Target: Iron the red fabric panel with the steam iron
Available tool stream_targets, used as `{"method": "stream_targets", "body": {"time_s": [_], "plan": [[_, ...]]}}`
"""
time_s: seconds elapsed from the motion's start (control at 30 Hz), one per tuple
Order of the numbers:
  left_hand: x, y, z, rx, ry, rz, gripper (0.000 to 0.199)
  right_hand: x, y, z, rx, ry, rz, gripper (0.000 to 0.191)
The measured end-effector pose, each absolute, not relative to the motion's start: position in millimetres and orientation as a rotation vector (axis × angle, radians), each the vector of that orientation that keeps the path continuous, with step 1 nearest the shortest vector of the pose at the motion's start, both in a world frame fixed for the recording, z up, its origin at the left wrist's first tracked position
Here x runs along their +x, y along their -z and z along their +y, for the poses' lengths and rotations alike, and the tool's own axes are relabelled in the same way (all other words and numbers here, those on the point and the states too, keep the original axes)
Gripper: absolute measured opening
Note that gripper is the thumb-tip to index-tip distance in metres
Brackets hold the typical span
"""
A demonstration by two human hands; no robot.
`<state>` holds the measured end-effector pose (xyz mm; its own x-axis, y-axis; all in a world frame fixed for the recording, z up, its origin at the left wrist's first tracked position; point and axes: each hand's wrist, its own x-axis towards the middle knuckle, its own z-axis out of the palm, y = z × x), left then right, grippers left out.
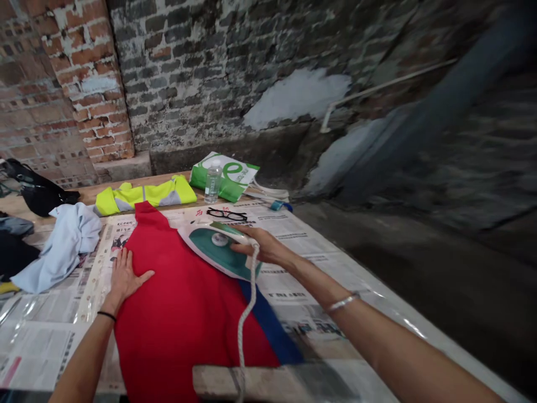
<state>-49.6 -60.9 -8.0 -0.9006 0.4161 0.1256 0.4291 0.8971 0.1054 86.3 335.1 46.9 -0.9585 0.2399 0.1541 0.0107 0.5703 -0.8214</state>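
A red cloth piece (172,302) with a blue strip (271,324) along its right edge is spread over the newspaper-covered table. My right hand (262,245) is wrapped round the handle of a teal and white clothes iron (210,249). The iron's soleplate rests on the cloth's upper right edge, its tip pointing to the upper left. From its rear, a braided white cord (245,319) runs down across the cloth. On the cloth's left edge my left hand (126,275) lies flat, fingers spread and thumb out, holding nothing.
Black-framed glasses (226,214) lie beyond the iron. Behind them stand a plastic bottle (213,182) and a green and white bag (237,173). A folded yellow reflective garment (146,196), light blue cloth (67,246) and black bag (39,187) lie to the left. A brick wall (188,73) rises behind.
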Motion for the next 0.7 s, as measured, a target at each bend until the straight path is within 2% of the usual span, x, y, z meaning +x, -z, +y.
{"method": "stream_targets", "body": {"time_s": [0.07,0.17,0.27,0.33,0.43,0.53,0.7], "plan": [[-44.5,-0.6,-56.7,-0.639,0.164,-2.977,0.099,109.8,-44.1,322.9,-0.348,-1.207,-2.565,0.056],[-17.8,-11.0,-48.0,-0.718,0.16,-2.932,0.084,147.4,-43.1,294.3,-0.542,-1.028,-2.55,0.047],[32.6,-9.6,-35.7,-1.046,0.318,-2.837,0.066,182.6,-40.7,262.4,-0.664,-0.966,-2.49,0.04],[68.7,-3.3,-25.9,-1.269,0.44,-2.784,0.061,201.5,-36.8,244.5,-0.677,-1.01,-2.425,0.04],[105.9,6.8,-12.5,-1.407,0.53,-2.768,0.066,218.1,-29.6,225.8,-0.63,-1.119,-2.342,0.045],[117.0,12.8,-5.7,-1.439,0.523,-2.825,0.077,215.3,-24.0,217.6,-0.571,-1.181,-2.306,0.059],[113.9,11.3,-4.3,-1.452,0.505,-2.848,0.081,158.8,-28.3,227.7,-0.739,-1.116,-2.334,0.068]]}}
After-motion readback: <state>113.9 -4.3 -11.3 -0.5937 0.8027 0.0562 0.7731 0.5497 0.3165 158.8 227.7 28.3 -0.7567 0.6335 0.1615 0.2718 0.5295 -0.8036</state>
